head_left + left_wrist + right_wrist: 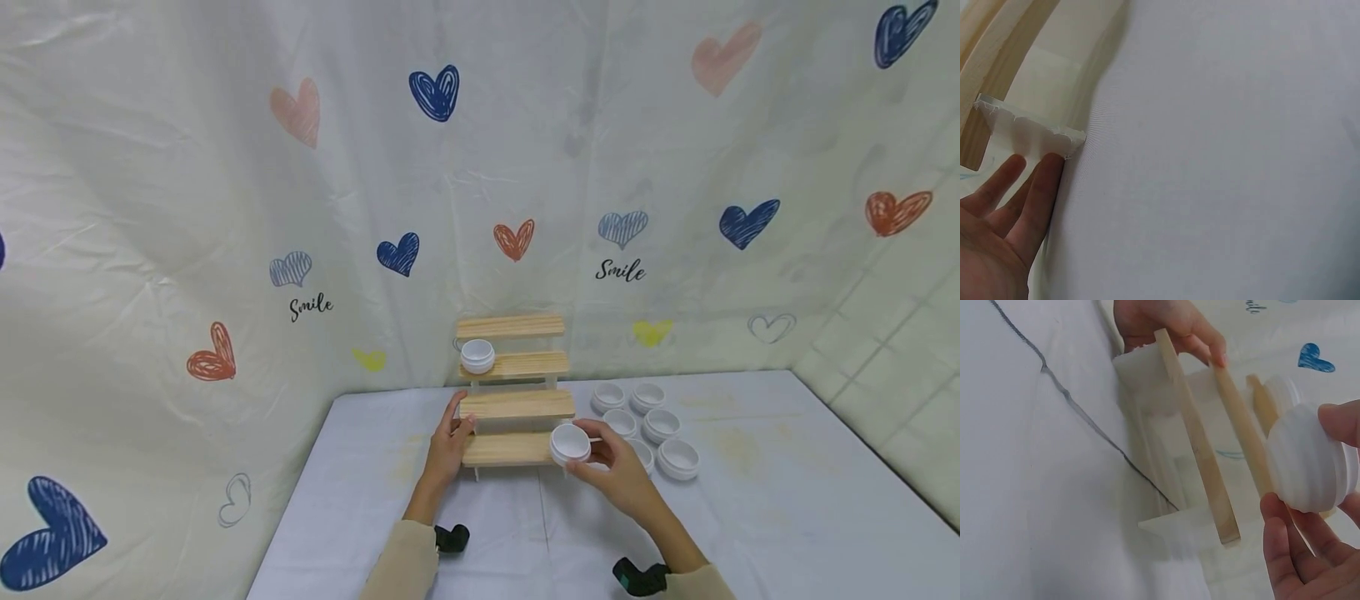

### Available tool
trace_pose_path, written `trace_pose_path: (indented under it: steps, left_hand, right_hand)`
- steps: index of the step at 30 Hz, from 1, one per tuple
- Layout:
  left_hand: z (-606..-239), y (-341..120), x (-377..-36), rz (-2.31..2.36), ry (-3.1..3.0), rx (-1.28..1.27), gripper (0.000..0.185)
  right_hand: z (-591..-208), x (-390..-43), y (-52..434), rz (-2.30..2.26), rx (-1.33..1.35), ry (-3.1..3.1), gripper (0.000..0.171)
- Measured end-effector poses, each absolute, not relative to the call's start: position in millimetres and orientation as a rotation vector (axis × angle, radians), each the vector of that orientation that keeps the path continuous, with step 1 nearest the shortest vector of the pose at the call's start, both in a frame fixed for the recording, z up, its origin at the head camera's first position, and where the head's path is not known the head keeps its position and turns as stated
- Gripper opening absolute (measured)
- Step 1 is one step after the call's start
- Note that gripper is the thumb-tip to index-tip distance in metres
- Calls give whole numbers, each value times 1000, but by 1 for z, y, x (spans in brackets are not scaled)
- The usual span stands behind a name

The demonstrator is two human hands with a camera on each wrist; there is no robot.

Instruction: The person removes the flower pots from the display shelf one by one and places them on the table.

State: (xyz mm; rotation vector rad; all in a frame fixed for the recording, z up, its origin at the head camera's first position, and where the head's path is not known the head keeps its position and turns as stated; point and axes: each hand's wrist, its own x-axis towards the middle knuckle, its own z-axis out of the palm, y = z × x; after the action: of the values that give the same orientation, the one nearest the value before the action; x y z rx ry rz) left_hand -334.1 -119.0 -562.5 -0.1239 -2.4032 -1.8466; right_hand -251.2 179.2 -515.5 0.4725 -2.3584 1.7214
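Holding a white jar (571,442) pinched in the right hand (615,475) at the rack (513,404)'s lowest step, the left hand (448,446) steadies its side, fingers curled. A loose grip could tip the jar onto the bench (750,517).
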Motion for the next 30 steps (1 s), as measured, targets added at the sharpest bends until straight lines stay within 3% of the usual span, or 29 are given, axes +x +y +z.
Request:
trace_pose_path:
  steps: [30]
  left_hand:
    - [-563, -122, -334, -1820, -2427, -136, 51]
  right_hand:
    - [-525, -228, 214, 1723, 377, -2504, 65]
